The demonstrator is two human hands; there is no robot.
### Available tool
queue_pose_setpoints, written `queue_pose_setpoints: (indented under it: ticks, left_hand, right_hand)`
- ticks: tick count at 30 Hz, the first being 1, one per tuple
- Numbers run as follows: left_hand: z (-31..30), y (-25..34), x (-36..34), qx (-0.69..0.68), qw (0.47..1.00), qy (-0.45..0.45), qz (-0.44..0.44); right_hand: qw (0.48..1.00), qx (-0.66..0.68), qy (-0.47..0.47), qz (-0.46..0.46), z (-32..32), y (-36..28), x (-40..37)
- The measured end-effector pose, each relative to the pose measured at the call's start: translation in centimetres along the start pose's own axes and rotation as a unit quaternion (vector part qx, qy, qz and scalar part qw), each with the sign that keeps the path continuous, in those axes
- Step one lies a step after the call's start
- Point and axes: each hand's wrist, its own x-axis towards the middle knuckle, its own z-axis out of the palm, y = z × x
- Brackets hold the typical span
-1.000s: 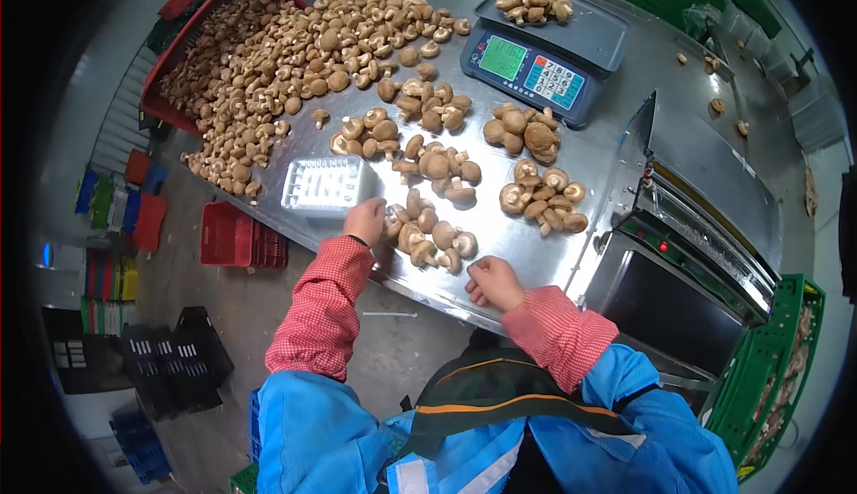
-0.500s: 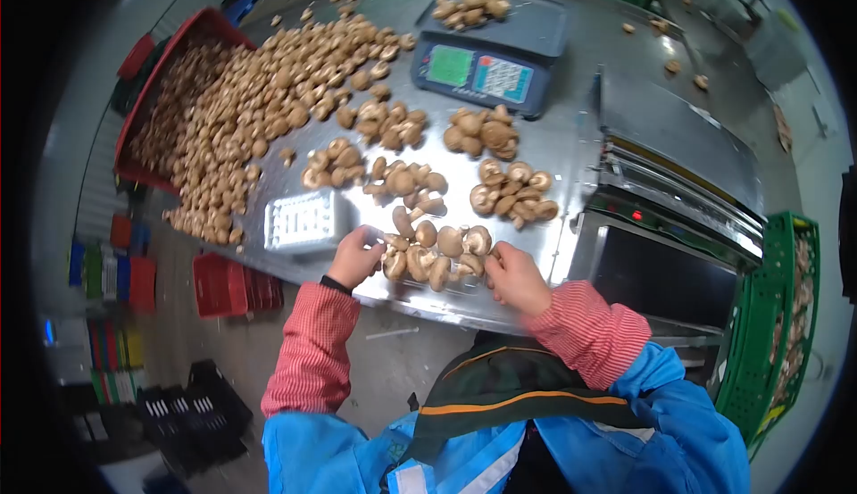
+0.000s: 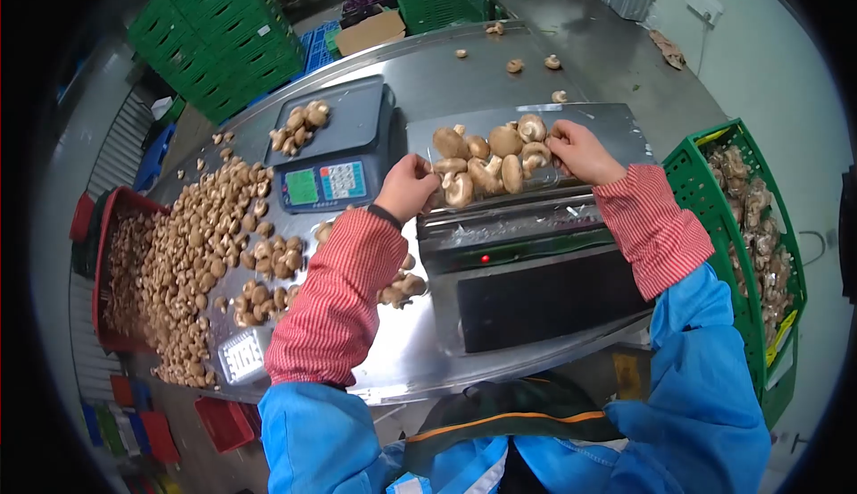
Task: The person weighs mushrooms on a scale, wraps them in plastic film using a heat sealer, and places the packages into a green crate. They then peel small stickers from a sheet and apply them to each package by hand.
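Note:
A clear tray filled with brown-capped mushrooms is held between my two hands over the back part of a wrapping machine. My left hand pinches the tray's left end, fingertips beside the mushroom stems. At the opposite end, my right hand grips the edge with thumb and bent fingers. The machine has a black plate at its front and a small red light.
Left of the machine stands a scale with mushrooms on its pan. A large mushroom heap spills from a red crate. A stack of small trays sits near the table edge. At right, a green crate holds wrapped packs.
Both hands have carried the filled tray from the table's front edge rightward and back, over the wrapping machine. The view has turned right.

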Motion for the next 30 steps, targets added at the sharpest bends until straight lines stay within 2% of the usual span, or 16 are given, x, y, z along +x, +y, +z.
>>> queue_pose_setpoints:
  ticks: [3, 6, 10, 11, 13, 14, 15, 16, 17, 20, 21, 23, 24, 26, 27, 30]
  left_hand:
    - [2.4, 0.1, 4.9, 0.075, 0.997, 0.021, -0.021]
    - [3.5, -0.6, 6.4, 0.172, 0.984, 0.018, -0.044]
    - [3.3, -0.5, 5.6, 0.205, 0.977, -0.003, -0.060]
    - [3.1, 0.0, 4.7, 0.180, 0.982, 0.001, -0.053]
    - [2.0, -0.8, 2.8, 0.182, 0.981, 0.050, 0.048]
    - [1.4, -0.1, 1.0, 0.202, 0.969, 0.079, 0.117]
    - [0.4, 0.1, -0.7, 0.276, 0.942, 0.046, 0.186]
    - [-0.4, 0.3, -2.5, 0.346, 0.904, 0.012, 0.253]
    - [-0.6, 0.8, -4.1, 0.413, 0.870, -0.005, 0.271]
    - [-0.2, 1.6, -5.9, 0.552, 0.786, -0.065, 0.272]
    - [0.3, 1.7, -5.8, 0.582, 0.760, -0.078, 0.278]
    - [1.5, 2.5, -5.0, 0.616, 0.708, -0.088, 0.333]
    - [2.0, 1.8, -4.7, 0.603, 0.707, -0.083, 0.360]
    - [2.7, -0.3, -4.0, 0.578, 0.702, -0.074, 0.410]
    - [3.1, 0.2, -4.5, 0.532, 0.730, -0.027, 0.428]
    - [3.2, -0.3, -6.9, 0.348, 0.846, 0.120, 0.385]
  right_hand:
    - [0.997, -0.069, 0.024, -0.037, -2.3, 3.5, 3.3]
    - [0.982, -0.168, 0.021, -0.089, -2.8, 7.2, 4.8]
    - [0.992, -0.121, -0.034, 0.019, -3.5, 7.3, 2.9]
    - [0.984, -0.175, 0.004, -0.020, -3.8, 6.6, 2.1]
    - [0.955, -0.259, 0.080, -0.117, -5.2, 6.1, -0.2]
    - [0.952, -0.281, 0.056, -0.109, -6.4, 4.8, -2.1]
    - [0.947, -0.302, 0.034, -0.101, -7.7, 3.6, -3.9]
    - [0.904, -0.381, 0.041, -0.190, -9.0, 3.9, -5.4]
    - [0.846, -0.454, 0.050, -0.276, -10.0, 4.3, -6.7]
    - [0.750, -0.604, -0.047, -0.265, -11.4, 3.5, -9.4]
    - [0.720, -0.607, -0.029, -0.335, -10.9, 3.1, -9.5]
    - [0.715, -0.590, -0.071, -0.369, -10.0, 3.8, -8.6]
    - [0.709, -0.581, -0.090, -0.389, -9.3, 4.4, -8.0]
    - [0.764, -0.480, -0.089, -0.422, -7.4, 6.1, -7.3]
    - [0.792, -0.447, -0.062, -0.412, -7.1, 5.8, -7.7]
    - [0.881, -0.321, 0.020, -0.346, -7.2, 4.4, -10.1]
